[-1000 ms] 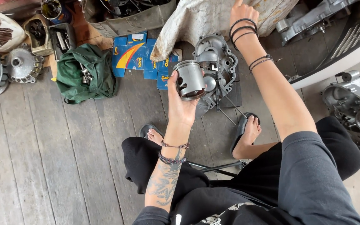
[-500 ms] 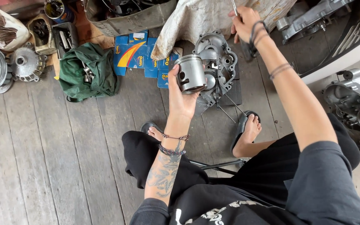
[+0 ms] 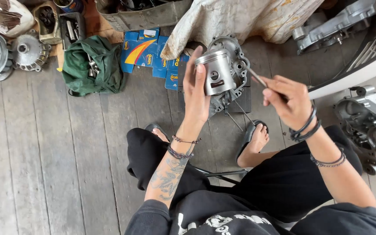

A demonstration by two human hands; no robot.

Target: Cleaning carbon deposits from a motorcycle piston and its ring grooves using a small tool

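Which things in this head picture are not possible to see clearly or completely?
- Thin metal tool: its far tip blends into the engine casing behind it, and the right hand covers its near end.
- Piston: the left hand hides its far side.
- Grey engine part: cut off by the right edge.
- Green bag: its metal contents are too small to identify.

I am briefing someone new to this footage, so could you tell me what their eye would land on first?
First, the shiny metal piston held up mid-frame in the left hand, with the right hand pointing a thin metal tool at it. Behind it an engine casing lies on the wooden floor, with blue boxes and a green cloth to the left.
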